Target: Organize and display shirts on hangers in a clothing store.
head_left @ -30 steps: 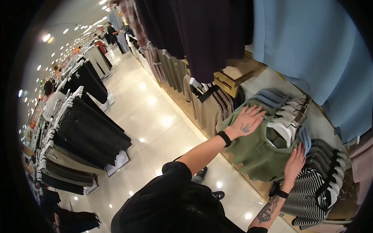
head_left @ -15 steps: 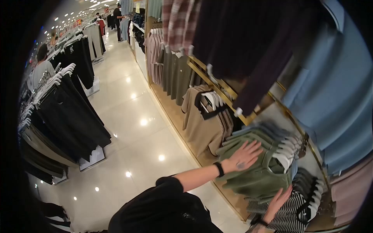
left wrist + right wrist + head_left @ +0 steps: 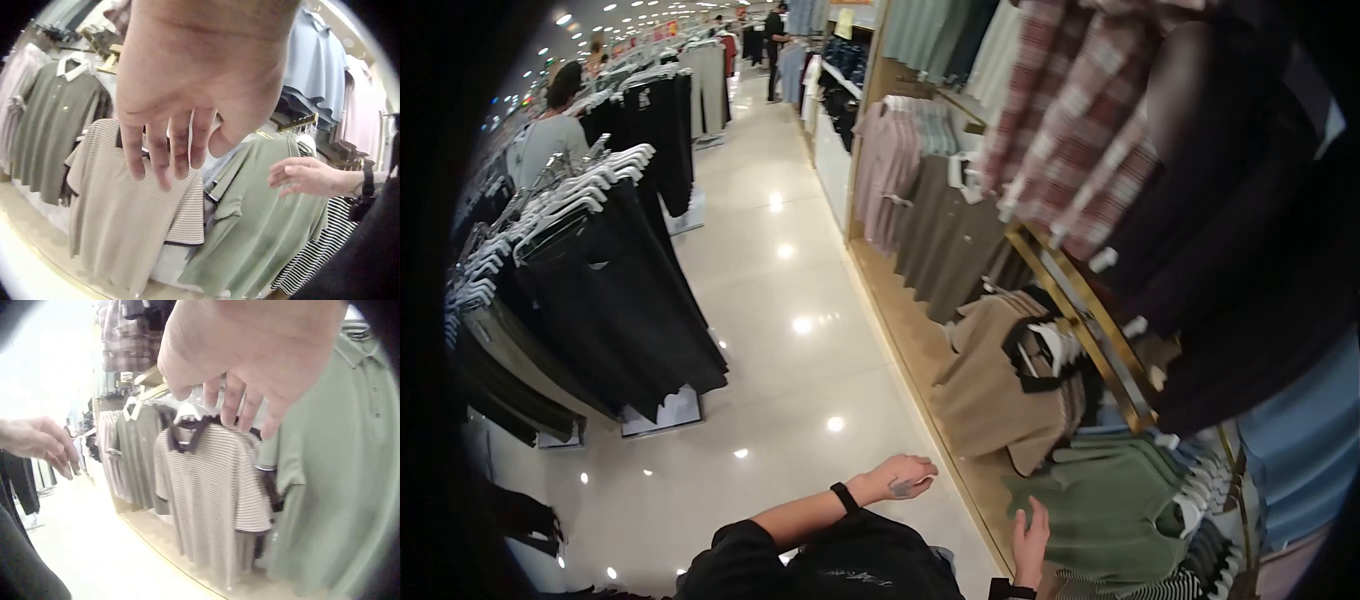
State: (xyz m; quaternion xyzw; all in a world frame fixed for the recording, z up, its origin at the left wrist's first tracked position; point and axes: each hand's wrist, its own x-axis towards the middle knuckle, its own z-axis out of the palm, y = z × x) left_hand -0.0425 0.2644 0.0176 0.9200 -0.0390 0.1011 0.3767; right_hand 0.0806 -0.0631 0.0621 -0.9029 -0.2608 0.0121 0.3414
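Green shirt (image 3: 1100,515) hangs beside glossy shop floor (image 3: 800,370), left hand (image 3: 900,478) and right hand (image 3: 1030,542) with fingers relaxed.

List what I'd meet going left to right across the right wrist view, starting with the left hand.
Left hand, pink shirts, grey-green polo shirt, striped shirt with dark collar, light green polo shirt.

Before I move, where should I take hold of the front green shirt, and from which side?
I'd make the white hanger the grip, at the shirt's neck opening, coming from the aisle side. The green shirt faces outward, with the hanger showing at its neck. Other hangers crowd close behind, so pinch narrowly; the loose cloth would probably swing or stretch.
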